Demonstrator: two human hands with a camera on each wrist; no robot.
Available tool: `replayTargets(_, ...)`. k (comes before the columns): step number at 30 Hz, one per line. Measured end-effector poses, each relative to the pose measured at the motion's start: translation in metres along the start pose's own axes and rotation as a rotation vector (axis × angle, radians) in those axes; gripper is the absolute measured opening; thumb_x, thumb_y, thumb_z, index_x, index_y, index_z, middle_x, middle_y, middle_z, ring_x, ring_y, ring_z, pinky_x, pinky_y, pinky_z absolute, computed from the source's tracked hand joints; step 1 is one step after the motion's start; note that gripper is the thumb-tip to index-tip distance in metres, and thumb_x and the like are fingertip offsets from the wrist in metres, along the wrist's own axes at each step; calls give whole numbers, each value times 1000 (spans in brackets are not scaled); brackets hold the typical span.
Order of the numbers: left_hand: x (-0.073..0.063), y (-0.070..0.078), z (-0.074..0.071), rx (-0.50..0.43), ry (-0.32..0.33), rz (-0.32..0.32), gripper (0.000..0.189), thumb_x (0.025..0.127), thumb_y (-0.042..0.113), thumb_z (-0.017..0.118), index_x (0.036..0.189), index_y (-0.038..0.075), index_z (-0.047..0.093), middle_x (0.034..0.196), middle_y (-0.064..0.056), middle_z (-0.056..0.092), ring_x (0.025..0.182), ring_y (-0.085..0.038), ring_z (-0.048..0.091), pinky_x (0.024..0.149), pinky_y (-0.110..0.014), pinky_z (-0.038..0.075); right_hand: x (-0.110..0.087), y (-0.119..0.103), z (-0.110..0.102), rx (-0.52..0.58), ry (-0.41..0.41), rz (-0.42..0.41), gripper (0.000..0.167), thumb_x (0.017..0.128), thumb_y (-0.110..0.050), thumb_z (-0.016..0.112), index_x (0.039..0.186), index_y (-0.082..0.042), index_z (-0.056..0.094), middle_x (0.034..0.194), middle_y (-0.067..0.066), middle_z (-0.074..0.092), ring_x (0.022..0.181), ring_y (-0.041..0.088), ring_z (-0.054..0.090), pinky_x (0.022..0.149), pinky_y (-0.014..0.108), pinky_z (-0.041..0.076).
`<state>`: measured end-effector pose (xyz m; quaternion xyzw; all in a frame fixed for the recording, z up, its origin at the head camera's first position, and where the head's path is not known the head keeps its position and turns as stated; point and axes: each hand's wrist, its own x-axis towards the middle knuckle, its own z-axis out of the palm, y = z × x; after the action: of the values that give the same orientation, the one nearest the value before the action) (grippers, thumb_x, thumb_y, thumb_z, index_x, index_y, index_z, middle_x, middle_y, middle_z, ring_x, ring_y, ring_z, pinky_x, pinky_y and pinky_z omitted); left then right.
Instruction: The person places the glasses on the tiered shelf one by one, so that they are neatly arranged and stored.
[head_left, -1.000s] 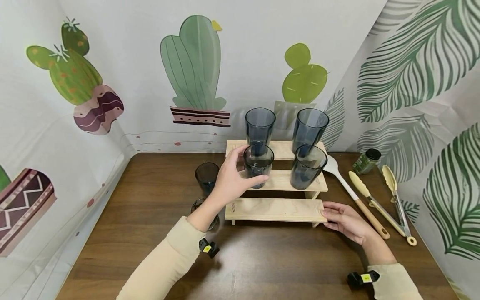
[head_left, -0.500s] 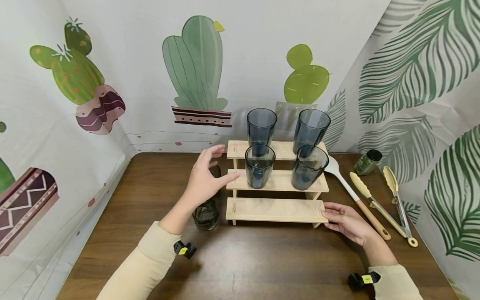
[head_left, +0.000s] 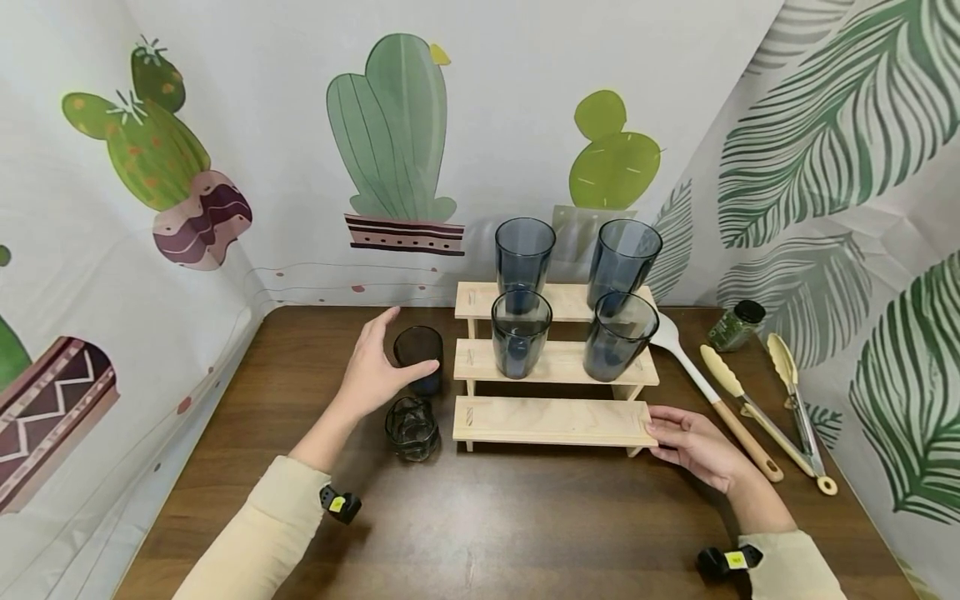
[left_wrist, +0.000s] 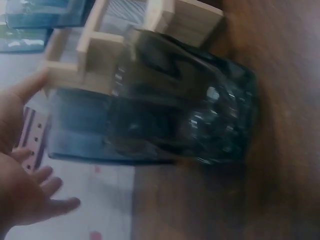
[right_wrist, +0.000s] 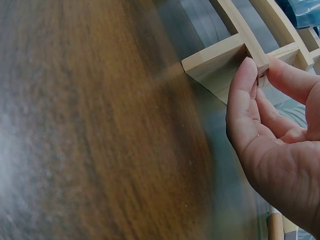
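My left hand (head_left: 375, 367) is spread beside a dark blue drinking glass (head_left: 420, 343) on the table, with the thumb crossing in front of it. Contact with that glass cannot be made out. Nearer me stands a wavy-sided dark glass (head_left: 412, 433); the left wrist view shows this wavy glass (left_wrist: 200, 100) blurred and large. At the other side, my right hand (head_left: 693, 446) pinches the right end of the lowest step of a three-tier wooden rack (head_left: 551, 419). Two blue glasses (head_left: 525, 250) stand on the top tier and two smoky glasses (head_left: 521, 342) on the middle one.
Right of the rack lie a white turner (head_left: 693, 367) with a wooden handle and cream-tipped tongs (head_left: 791, 392). A small black-lidded jar of green flakes (head_left: 737, 325) sits at the back right. A patterned cloth (head_left: 262, 108) hangs behind the brown table (head_left: 487, 533).
My left hand has let go of the smoky glass at the left of the middle tier and moved left and down to the glasses on the table. My right hand has stayed at the rack.
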<state>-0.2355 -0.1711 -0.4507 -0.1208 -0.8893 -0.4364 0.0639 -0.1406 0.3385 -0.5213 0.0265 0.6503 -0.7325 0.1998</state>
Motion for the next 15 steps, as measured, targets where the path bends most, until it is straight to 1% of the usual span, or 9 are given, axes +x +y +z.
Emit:
replayTargets(3,-3,-12,4,6,-30,-41,112,77,57,89,164,21,27,159,-13,35,146,-36,36,111,-64,35,0,0,0,0,-2,4,32,104,-3,61,135,-1,54,114,6,67,99,17,67,82,29,59)
replayTargets(6,-4,-21,9,-17,-43,-39,112,76,51,92,162,16,29,154,-14,42,142,-35,42,111,-61,37,0,-1,0,-4,4,9,33,104,-3,61,136,0,52,114,6,67,99,17,67,82,29,59)
replayTargets(9,-4,-27,13,-52,-53,-35,108,76,45,93,159,12,32,151,-16,46,140,-35,44,111,-60,38,0,-1,0,-3,13,13,34,104,-3,61,136,1,52,114,6,67,99,17,67,82,30,59)
replayTargets(12,-4,-30,15,-79,-63,-39,103,77,41,94,157,14,34,148,-13,50,135,-34,50,107,-59,41,-1,-1,0,-1,17,14,34,103,-3,62,136,0,53,114,5,67,99,17,67,81,29,59)
replayTargets(15,-3,-32,17,-94,-66,-33,97,77,37,95,154,17,38,142,-9,56,125,-31,58,101,-55,46,-1,-1,1,1,16,14,33,103,-2,61,136,-1,53,114,5,67,99,17,67,81,29,59)
